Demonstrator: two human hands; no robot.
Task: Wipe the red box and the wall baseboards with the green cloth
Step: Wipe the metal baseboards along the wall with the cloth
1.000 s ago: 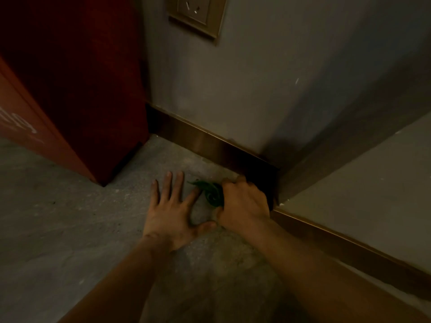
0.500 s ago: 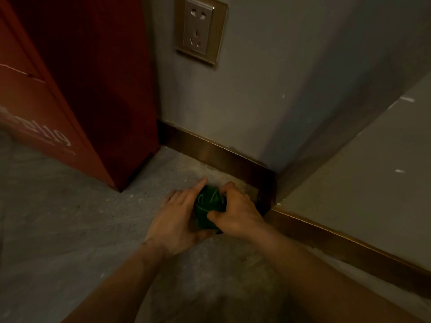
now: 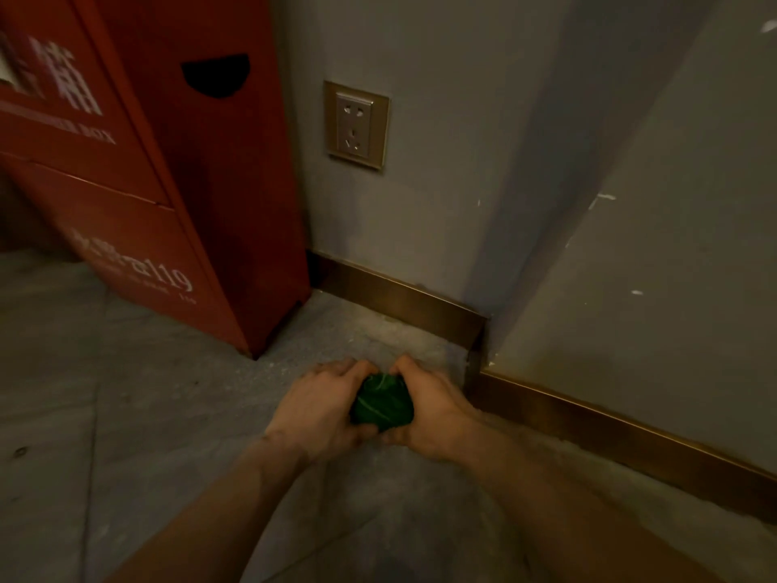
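The green cloth (image 3: pixel 382 403) at lower centre looks like soft, creased fabric. The red box (image 3: pixel 176 195) at upper left has smooth painted panels with a dull sheen. The baseboards (image 3: pixel 399 298) look like brushed, bronze-toned metal, faintly glossy. The floor (image 3: pixel 126 393) is matt, speckled stone. The wall (image 3: pixel 441 162) is matt grey paint.

hands: 2 – left (image 3: pixel 321 408), right (image 3: pixel 433 412) | cloth (image 3: pixel 382 403): 1 | red box (image 3: pixel 168 170): 1 | baseboards: 2 – back (image 3: pixel 399 298), right (image 3: pixel 622 443) | socket (image 3: pixel 356 125): 1
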